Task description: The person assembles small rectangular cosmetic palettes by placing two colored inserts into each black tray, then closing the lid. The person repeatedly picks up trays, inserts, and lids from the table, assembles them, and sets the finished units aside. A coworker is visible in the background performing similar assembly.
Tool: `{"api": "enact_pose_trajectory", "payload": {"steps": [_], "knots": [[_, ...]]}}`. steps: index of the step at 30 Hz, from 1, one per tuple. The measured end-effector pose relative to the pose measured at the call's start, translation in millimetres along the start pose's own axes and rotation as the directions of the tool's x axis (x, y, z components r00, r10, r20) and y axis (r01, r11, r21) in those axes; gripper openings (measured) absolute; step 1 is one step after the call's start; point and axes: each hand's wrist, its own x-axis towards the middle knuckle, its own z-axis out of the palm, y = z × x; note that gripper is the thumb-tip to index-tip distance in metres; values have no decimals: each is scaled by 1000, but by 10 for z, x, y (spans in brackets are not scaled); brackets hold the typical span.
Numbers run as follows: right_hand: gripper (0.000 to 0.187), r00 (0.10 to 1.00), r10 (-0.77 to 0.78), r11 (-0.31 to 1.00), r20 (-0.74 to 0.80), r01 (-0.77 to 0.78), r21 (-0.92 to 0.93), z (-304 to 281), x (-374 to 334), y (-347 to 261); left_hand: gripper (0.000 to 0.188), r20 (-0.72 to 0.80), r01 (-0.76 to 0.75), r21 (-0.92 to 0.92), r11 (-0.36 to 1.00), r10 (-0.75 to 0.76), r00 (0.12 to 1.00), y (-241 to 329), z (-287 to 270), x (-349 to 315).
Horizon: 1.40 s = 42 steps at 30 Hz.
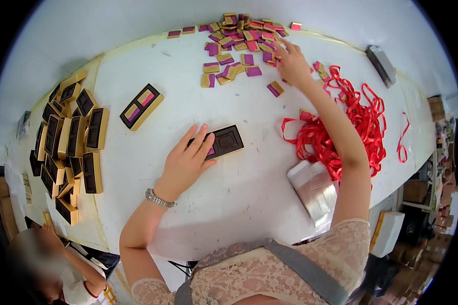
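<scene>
Trays [71,142] are stacked far left. Left hand [188,157] lies flat, fingers spread, pinning the dark tray [226,141] mid-table. Right hand [291,63] is in the packets [239,40] up top, can't tell if it's got one. I'd keep that tray pinned and pick just one.

Bright, even light is flooding the white table [249,188], shadows staying faint; the fisheye is bending its edges, corners going black, far items blurring slightly
</scene>
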Motion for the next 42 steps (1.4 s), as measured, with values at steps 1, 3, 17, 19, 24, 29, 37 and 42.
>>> {"api": "enact_pose_trajectory", "payload": {"steps": [1,3,17,19,24,29,37,42], "knots": [[21,994,13,991,105,-26,129,128,4,171,62,9,5,-31,1000,-4,1000,-40,16,-26],[19,946,-7,925,324,-117,360,219,36,333,59,-28,54,-56,997,-56,998,-132,19,-81],[25,865,-482,609,139,217,763,-311,-20,-1913,60,-131,338,-254,906,-379,916,-468,-160,-205],[32,847,-528,669,52,378,640,-453,-126,-1918,61,-146,349,-90,933,-359,922,-471,-354,-311],[48,697,-713,560,77,500,660,-472,-103,-1848,62,-388,711,248,658,-605,695,-802,-1015,-915],[51,653,-746,449,-128,637,627,-99,101,-2612,68,-263,875,384,295,-873,410,-815,-836,-2105],[37,859,-240,953,453,120,279,13,635,-2305,65,72,547,-48,836,-543,836,45,-621,-1029],[33,824,-452,864,340,311,395,15,133,-1609,66,63,279,-259,924,-273,960,-253,-354,-427]]}}
